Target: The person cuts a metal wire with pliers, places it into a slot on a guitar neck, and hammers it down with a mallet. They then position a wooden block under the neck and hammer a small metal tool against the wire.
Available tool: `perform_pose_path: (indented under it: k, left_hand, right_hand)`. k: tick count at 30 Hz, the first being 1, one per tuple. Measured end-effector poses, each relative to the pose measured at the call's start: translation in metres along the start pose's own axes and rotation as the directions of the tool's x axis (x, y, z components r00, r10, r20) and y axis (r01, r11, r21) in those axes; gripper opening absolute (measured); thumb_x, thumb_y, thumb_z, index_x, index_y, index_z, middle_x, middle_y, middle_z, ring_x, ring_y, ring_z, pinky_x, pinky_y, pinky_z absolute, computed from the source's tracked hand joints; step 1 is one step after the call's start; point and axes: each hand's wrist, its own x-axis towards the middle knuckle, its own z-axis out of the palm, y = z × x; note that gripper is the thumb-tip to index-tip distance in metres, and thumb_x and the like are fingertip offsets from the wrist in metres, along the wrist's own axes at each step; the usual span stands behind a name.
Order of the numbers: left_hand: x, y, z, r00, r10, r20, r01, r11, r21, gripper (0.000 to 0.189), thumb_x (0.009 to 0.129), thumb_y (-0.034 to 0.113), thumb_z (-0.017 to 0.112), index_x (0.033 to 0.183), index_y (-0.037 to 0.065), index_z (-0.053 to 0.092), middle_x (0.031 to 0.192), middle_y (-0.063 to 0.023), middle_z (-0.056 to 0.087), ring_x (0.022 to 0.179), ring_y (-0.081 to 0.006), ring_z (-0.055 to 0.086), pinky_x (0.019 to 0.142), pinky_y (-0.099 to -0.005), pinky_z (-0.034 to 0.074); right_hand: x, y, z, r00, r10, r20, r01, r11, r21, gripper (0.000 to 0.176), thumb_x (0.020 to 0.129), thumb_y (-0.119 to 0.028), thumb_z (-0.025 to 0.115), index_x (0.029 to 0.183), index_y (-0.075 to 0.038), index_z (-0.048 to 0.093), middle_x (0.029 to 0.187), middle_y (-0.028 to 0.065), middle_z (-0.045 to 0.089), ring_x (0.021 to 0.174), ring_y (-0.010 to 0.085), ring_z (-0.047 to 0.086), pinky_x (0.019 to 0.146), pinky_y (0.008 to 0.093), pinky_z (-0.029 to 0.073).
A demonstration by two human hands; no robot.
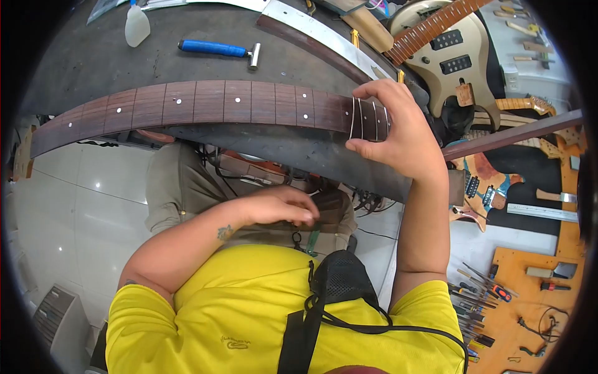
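My right hand point(398, 121) reaches across the right end of a dark wooden guitar fretboard point(208, 103). Its thumb is at the near edge and its index finger at the far edge, around the ends of a silvery fret wire point(353, 118). Several fret wires lie across the board beneath this hand; farther left only thin slots and round pale inlay dots show. Low over my lap is my left hand point(283, 207), fingers curled inward; whether something small is in them is hidden. Beyond the fretboard a hammer point(218, 48) with a blue handle rests on the dark workbench point(149, 68).
A white plastic bottle point(137, 26) stands at the back left. Behind the fretboard lies a long metal-faced beam point(324, 34). Guitar bodies point(464, 53) hang at the right, near a wooden tool board point(523, 293). A dark bar point(511, 136) juts out to the right.
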Motion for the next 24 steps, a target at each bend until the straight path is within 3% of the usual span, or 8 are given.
perform_pose_path:
  k: [2,3,4,6,7,13,24]
  left_hand:
    - [0.018,-0.068,-0.031,0.993,-0.078,-0.094,0.078,0.997,-0.009,0.037,0.103,0.032,0.071,0.127,0.004,0.071,0.115,-0.0065,0.075,0.110,-0.0149,0.068,0.097,-0.0325,0.053]
    - [0.020,-0.066,-0.038,0.984,-0.049,-0.172,0.119,0.894,0.432,0.044,0.099,0.038,0.074,0.126,0.004,0.071,0.117,-0.0100,0.075,0.113,-0.0201,0.070,0.098,-0.0356,0.053]
    - [0.021,-0.067,-0.036,0.985,-0.044,-0.169,0.112,0.900,0.422,0.044,0.099,0.038,0.074,0.126,0.004,0.071,0.117,-0.0100,0.075,0.113,-0.0201,0.070,0.098,-0.0356,0.053]
    - [0.020,-0.062,-0.034,0.976,-0.086,-0.202,0.207,0.662,0.720,0.050,0.095,0.042,0.077,0.126,0.003,0.070,0.122,-0.0150,0.074,0.117,-0.0267,0.070,0.099,-0.0380,0.054]
    - [0.022,-0.066,-0.035,0.979,-0.113,-0.167,0.193,0.769,0.610,0.055,0.092,0.045,0.078,0.128,0.003,0.070,0.127,-0.0181,0.073,0.120,-0.0310,0.069,0.100,-0.0399,0.053]
    - [0.019,-0.059,-0.030,0.989,-0.147,-0.028,0.130,0.748,0.651,0.059,0.093,0.047,0.076,0.131,0.003,0.068,0.130,-0.0189,0.072,0.124,-0.0335,0.067,0.103,-0.0409,0.052]
    - [0.016,-0.051,-0.029,0.989,-0.144,0.027,0.099,0.791,0.604,0.064,0.093,0.046,0.075,0.136,0.001,0.066,0.131,-0.0199,0.071,0.125,-0.0334,0.067,0.105,-0.0406,0.051]
  right_hand:
    - [0.009,-0.002,-0.001,0.999,-0.006,0.040,0.007,1.000,-0.029,0.064,0.062,-0.015,0.092,0.121,-0.005,0.067,0.118,0.0127,0.066,0.118,0.0357,0.058,0.104,0.0433,0.049]
    - [0.012,-0.002,-0.002,0.998,-0.007,0.067,0.010,0.999,-0.046,0.064,0.062,-0.015,0.092,0.121,-0.005,0.068,0.119,0.0129,0.066,0.119,0.0357,0.058,0.104,0.0434,0.048]
    - [0.015,-0.003,-0.002,0.997,-0.008,0.081,0.012,0.999,-0.049,0.064,0.062,-0.015,0.092,0.121,-0.005,0.068,0.119,0.0129,0.066,0.119,0.0357,0.058,0.104,0.0434,0.048]
    - [0.018,-0.003,-0.003,0.996,-0.013,0.088,0.017,0.999,-0.050,0.064,0.062,-0.016,0.092,0.121,-0.005,0.068,0.119,0.0130,0.066,0.119,0.0355,0.058,0.104,0.0433,0.049]
    - [0.020,-0.004,-0.003,0.996,-0.012,0.088,0.017,0.998,-0.052,0.064,0.062,-0.016,0.092,0.121,-0.005,0.068,0.119,0.0130,0.066,0.119,0.0355,0.058,0.104,0.0433,0.049]
    - [0.023,-0.003,0.000,0.994,-0.026,0.110,0.030,0.999,-0.035,0.063,0.062,-0.015,0.092,0.120,-0.005,0.070,0.117,0.0121,0.066,0.116,0.0348,0.059,0.102,0.0432,0.050]
    - [0.026,-0.007,0.000,0.990,-0.019,0.143,0.024,0.999,-0.032,0.065,0.062,-0.012,0.091,0.122,-0.004,0.069,0.113,0.0124,0.067,0.111,0.0338,0.063,0.099,0.0423,0.051]
